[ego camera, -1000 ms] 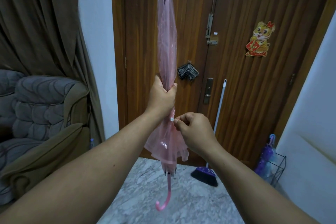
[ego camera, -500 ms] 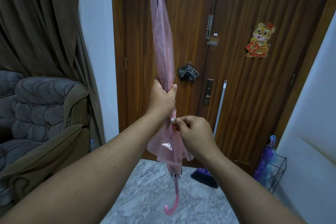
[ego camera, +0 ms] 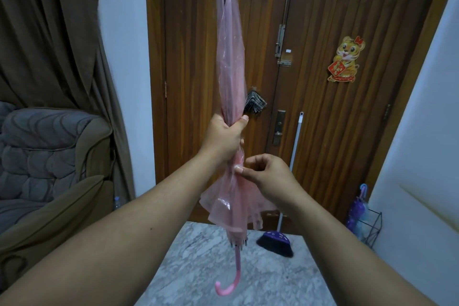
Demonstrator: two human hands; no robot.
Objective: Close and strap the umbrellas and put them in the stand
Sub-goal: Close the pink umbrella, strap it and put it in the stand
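Pink umbrella (ego camera: 229,57), folded and held upright with its hooked handle (ego camera: 227,287) down over the marble floor (ego camera: 198,268), is gripped mid-canopy by the left hand (ego camera: 224,139) while the right hand (ego camera: 267,175) pinches its strap (ego camera: 238,166) just below, the wire stand (ego camera: 371,227) against the right wall.

Pink umbrella (ego camera: 229,57) now tilted slightly leftward.

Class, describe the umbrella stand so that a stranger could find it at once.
Start at the wooden door and look right, to the floor by the white wall. The black wire umbrella stand sits there, already holding a purple umbrella.
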